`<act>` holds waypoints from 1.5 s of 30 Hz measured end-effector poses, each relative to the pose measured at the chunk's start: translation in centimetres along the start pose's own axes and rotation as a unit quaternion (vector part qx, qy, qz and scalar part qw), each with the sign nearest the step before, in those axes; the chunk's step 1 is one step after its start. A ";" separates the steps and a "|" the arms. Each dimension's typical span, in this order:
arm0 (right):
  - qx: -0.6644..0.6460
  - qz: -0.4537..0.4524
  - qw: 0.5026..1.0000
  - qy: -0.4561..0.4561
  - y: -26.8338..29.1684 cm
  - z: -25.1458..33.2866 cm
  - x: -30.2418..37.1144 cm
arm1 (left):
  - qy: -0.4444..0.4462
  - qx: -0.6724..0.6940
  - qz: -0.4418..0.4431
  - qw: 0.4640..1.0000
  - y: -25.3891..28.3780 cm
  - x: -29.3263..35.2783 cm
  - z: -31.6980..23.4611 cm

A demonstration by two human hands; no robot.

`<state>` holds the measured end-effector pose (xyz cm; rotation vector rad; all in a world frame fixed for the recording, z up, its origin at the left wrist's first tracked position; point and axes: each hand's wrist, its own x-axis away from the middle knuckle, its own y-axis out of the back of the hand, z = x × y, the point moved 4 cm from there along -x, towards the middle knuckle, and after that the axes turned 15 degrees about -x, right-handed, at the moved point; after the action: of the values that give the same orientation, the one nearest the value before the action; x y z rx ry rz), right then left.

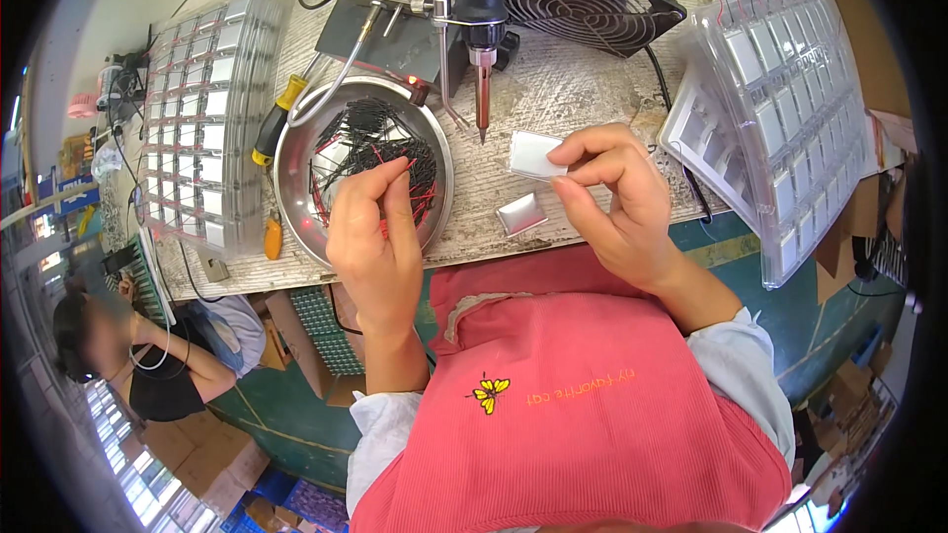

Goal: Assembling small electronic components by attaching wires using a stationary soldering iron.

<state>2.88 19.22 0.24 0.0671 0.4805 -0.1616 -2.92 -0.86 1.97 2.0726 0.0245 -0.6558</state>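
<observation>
My right hand [617, 202] pinches a flat silver pouch cell [531, 154] between thumb and fingers, just right of the soldering iron tip [483, 123]. A second, smaller-looking silver pouch cell [520, 214] lies on the table below it. Over the near edge of a round metal bowl [290, 199], my left hand [375, 237] has thumb and forefinger pressed together. A bit of red shows at those fingertips, but I cannot tell whether it is a held wire or one behind. Black and red wires [370, 128] lie heaped in the bowl.
Stacked clear trays of silver cells stand left [202, 128] and right [790, 99]. A black fan [583, 0] sits behind the soldering stand [395, 25]. A yellow-black screwdriver [280, 118] lies left of the bowl. Another person [163, 355] sits at lower left.
</observation>
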 end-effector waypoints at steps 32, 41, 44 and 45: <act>0.046 0.013 0.995 0.091 -0.6 -0.1 -1.5 | 0.187 0.483 -0.033 0.855 -2.3 0.2 -0.3; 0.056 0.021 0.995 0.082 -0.8 -0.1 -1.1 | 0.187 0.481 -0.027 0.856 -2.6 0.1 -0.5; 0.059 0.025 0.994 0.093 -0.8 -0.1 -1.1 | 0.184 0.481 -0.029 0.857 -2.7 0.1 -0.8; 0.059 0.025 0.994 0.093 -0.8 -0.1 -1.2 | 0.182 0.481 -0.028 0.857 -2.8 0.0 -0.8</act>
<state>1.64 18.59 0.74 0.2110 0.6545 -0.1343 -3.26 1.33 0.14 3.1608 -0.0363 -0.2973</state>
